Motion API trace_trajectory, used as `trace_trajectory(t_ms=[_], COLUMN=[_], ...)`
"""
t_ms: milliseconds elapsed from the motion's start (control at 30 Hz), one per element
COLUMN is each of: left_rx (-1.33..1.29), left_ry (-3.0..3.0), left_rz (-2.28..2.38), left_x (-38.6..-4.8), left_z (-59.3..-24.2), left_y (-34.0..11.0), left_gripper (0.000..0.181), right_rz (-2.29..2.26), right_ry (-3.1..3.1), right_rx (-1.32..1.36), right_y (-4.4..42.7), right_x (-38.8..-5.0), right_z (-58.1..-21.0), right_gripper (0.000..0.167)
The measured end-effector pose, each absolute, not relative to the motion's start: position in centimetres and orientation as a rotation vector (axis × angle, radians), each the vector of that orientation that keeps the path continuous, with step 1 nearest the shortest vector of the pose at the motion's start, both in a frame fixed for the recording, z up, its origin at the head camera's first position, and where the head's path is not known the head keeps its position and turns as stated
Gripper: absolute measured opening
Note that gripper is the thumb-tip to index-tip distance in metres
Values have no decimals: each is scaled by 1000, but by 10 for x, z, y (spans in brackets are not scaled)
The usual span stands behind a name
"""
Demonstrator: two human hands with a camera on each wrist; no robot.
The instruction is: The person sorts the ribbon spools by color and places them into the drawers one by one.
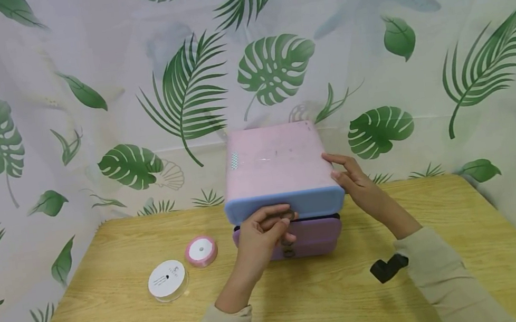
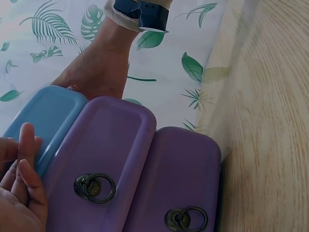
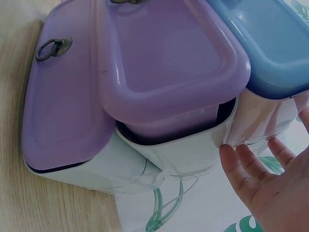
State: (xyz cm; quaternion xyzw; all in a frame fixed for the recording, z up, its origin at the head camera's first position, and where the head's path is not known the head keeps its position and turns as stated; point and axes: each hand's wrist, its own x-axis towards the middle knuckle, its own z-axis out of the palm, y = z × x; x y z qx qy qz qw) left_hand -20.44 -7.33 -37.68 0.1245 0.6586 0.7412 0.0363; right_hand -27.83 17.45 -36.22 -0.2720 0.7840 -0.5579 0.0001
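A small stack of drawers stands on the table, with a pink top case (image 1: 277, 159). Its top drawer has a blue front (image 1: 310, 203). At that front, my left hand (image 1: 261, 235) pinches the ring handle (image 1: 288, 215) with curled fingers, partly hiding it. Below are a purple middle drawer (image 2: 104, 150), which sticks out slightly from its case, and a purple bottom drawer (image 2: 178, 169). Both carry dark metal rings. My right hand (image 1: 356, 184) touches the right side of the pink case, its fingers fairly straight and spread in the right wrist view.
To the left of the drawers lie a white ribbon spool (image 1: 168, 280) and a smaller pink-rimmed spool (image 1: 201, 250). A leaf-patterned cloth (image 1: 276, 68) hangs behind the wooden table (image 1: 113, 315).
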Motion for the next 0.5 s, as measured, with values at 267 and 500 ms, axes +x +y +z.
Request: trace_trajectory(t_ms=[267, 500], left_rx=[409, 450], left_ry=[1954, 1974], left_rz=[2289, 2260], left_x=[-205, -200], left_z=[-380, -385], left_y=[-77, -84], left_gripper=[36, 37], right_rz=[-1748, -1740], right_ry=[2479, 2488], right_rx=[-820, -814], right_y=[173, 174], right_x=[-278, -278], right_z=[-362, -361], right_gripper=[46, 46])
